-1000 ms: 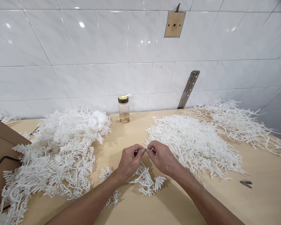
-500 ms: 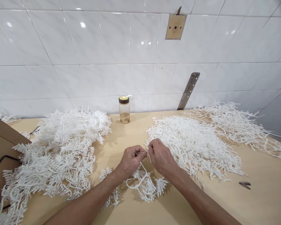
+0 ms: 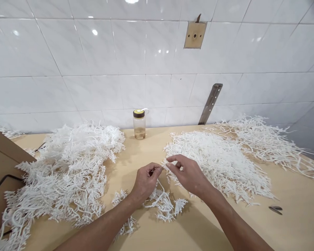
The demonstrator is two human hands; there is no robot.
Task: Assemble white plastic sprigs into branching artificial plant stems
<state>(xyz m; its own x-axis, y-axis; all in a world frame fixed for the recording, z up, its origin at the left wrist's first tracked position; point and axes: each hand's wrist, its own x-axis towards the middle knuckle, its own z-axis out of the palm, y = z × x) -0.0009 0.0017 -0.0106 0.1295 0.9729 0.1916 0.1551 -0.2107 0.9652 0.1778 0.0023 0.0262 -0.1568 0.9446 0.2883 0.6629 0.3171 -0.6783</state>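
My left hand [image 3: 148, 177] is closed in a pinch at the middle of the table, thumb against forefinger, holding a white plastic strand [image 3: 161, 186]. From there the strand hangs down to a cluster of white tufted pieces [image 3: 165, 209] on the tabletop below. Just right of the pinch, my right hand [image 3: 187, 172] has its thumb and forefinger apart, their tips close to the left fingertips. Small white bits show between the two hands, against a pile of short white plastic pieces [image 3: 214, 164]; whether the right fingers touch any is unclear.
A large heap of white tufted strands [image 3: 68, 167] lies at left beside a brown board [image 3: 5, 174]. Longer white stems [image 3: 267, 143] spread at the far right. A bottle [image 3: 139, 125] stands near the tiled wall, a metal bracket [image 3: 210, 104] leans there, and small dark snips [image 3: 275, 210] lie right.
The right thumb and forefinger have parted from a pinch, and that hand has shifted slightly right. My left hand keeps its pinch. The camera view has tilted up slightly.
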